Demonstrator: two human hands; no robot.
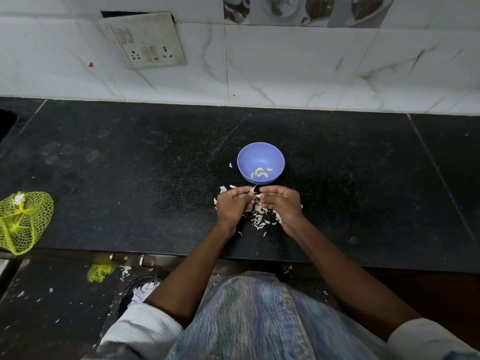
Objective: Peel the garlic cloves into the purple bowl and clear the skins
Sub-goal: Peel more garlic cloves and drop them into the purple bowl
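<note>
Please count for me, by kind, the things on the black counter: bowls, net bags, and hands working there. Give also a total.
Purple bowl: 1
Yellow net bag: 1
Hands: 2, left hand and right hand, both pinching one garlic clove
Skins pile: 1, pieces too many to count
Total: 5

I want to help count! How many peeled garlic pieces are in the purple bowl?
About 5 peeled cloves, clustered at the near side of the purple bowl's bottom. They overlap, so one could be hidden.

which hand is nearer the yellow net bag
Left. The left hand is on the net bag's side, though far across the counter; the right hand is farther still, beyond the left.
</note>
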